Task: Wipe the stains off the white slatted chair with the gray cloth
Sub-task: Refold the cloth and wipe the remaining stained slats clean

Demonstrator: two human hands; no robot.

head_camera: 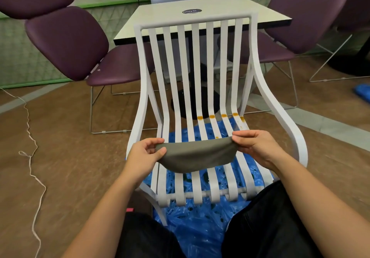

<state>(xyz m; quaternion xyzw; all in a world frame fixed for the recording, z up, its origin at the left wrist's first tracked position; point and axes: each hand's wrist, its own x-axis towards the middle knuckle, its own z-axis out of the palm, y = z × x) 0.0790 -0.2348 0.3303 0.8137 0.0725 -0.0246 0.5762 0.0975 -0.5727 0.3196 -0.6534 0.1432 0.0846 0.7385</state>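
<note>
The white slatted chair stands straight in front of me, its seat facing me. Orange-brown stains dot the slats where seat meets backrest, on the right side, with one more spot lower on a slat. I hold the gray cloth stretched above the middle of the seat. My left hand pinches its left end and my right hand pinches its right end. The cloth sags between them and hides part of the slats.
A blue plastic sheet lies on the floor under the chair. Behind the chair stands a pale table, with purple chairs left and right. A white cord trails over the brown floor at left.
</note>
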